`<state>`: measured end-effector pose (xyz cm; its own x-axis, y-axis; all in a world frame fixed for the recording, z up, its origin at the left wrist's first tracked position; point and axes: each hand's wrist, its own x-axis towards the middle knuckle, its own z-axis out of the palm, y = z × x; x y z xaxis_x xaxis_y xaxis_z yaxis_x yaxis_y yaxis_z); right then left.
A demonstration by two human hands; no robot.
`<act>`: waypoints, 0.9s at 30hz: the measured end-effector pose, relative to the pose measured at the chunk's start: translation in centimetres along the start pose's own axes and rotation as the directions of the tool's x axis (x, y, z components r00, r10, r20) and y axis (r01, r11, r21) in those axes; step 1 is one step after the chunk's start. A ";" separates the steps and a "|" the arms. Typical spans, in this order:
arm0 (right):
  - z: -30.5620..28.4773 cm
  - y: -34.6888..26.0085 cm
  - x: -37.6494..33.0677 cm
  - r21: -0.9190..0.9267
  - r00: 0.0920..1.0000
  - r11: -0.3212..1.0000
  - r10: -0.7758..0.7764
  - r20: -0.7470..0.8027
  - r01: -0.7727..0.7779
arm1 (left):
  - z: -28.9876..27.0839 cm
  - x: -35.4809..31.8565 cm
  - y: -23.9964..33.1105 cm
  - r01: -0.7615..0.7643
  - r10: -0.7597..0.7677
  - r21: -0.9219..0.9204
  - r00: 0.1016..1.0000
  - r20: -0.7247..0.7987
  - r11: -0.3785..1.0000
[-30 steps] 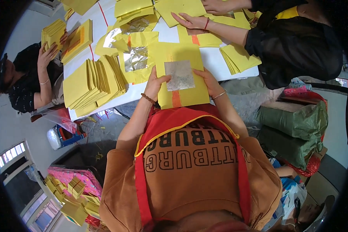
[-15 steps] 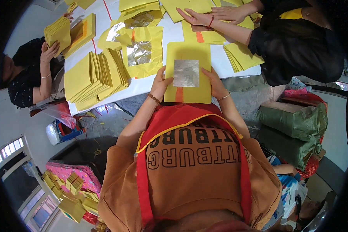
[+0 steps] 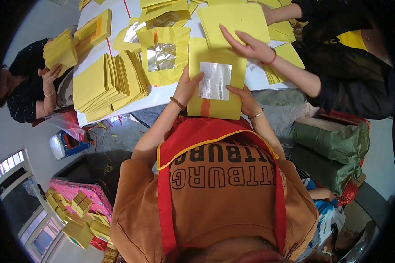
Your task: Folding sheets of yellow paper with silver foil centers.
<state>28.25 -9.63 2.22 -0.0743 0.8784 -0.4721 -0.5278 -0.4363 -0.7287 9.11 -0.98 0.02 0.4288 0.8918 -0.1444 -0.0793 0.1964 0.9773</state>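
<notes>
Between my hands is a stack of yellow paper sheets (image 3: 226, 109) with a silver foil square (image 3: 215, 82) on top and an orange stripe along the middle. My left hand (image 3: 188, 87) grips its left edge, the thumb resting near the foil. On the other side my right hand (image 3: 249, 101) is closed around the right edge, its thumb at the foil's lower right. The fingers beneath the stack are mostly hidden. Just beyond, a co-worker's hand (image 3: 254, 47) reaches over the far end, beside a yellow sheaf (image 3: 232, 24) that partly overlaps my stack.
On the white table (image 3: 160, 97) a folded yellow paper pile (image 3: 103, 87) stands at left, beside a crumpled yellow sheet with foil (image 3: 162, 57). Another person (image 3: 30, 87) holds yellow papers at far left. Green wrapped bundles (image 3: 329, 136) are at right, a pink patterned board (image 3: 81, 193) lower left.
The co-worker at right has lifted a yellow sheaf and brought it toward my stack, one hand coming nearer. My left thumb has moved up beside the foil, and the stack has shifted slightly.
</notes>
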 end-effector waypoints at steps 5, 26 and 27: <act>0.0 0.8 2.5 0.402 0.994 0.913 -0.095 0.058 0.064 | -2.0 -1.8 4.6 0.092 0.005 -0.449 0.978 0.210 0.889; -2.1 -7.9 0.9 -0.306 0.858 0.831 -0.337 0.388 0.465 | -6.0 1.6 7.7 -0.099 0.094 0.163 0.995 0.043 0.982; -2.3 -8.0 0.6 -0.117 0.789 0.827 -0.468 0.399 0.550 | -5.3 2.0 8.1 -0.102 0.095 0.162 0.994 0.049 0.982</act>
<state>34.42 -6.03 6.60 -0.1493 0.9747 0.1664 -0.3785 0.0991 -0.9203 4.56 4.52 6.83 0.4630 0.8853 -0.0429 0.0239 0.0359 0.9991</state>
